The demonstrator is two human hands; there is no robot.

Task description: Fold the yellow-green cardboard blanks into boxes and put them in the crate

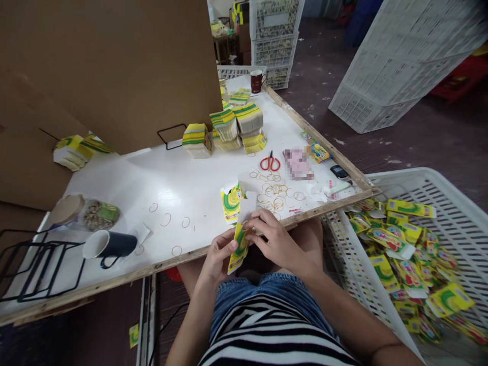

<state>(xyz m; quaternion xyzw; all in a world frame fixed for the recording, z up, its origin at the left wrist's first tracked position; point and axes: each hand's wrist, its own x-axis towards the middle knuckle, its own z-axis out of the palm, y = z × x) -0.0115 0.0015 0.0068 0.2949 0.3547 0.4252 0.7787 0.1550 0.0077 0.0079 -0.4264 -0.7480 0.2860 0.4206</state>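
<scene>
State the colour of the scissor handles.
Red handles on the scissors; the head view shows it.

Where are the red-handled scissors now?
The red-handled metal scissors lie on the white table, right of centre in the head view, beyond the scattered tan rubber bands, left of a blurred pink item.

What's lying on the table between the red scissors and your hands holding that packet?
Loose rubber bands lie scattered on the white table between the scissors and the right hand on the packet; the head view shows it.
</scene>
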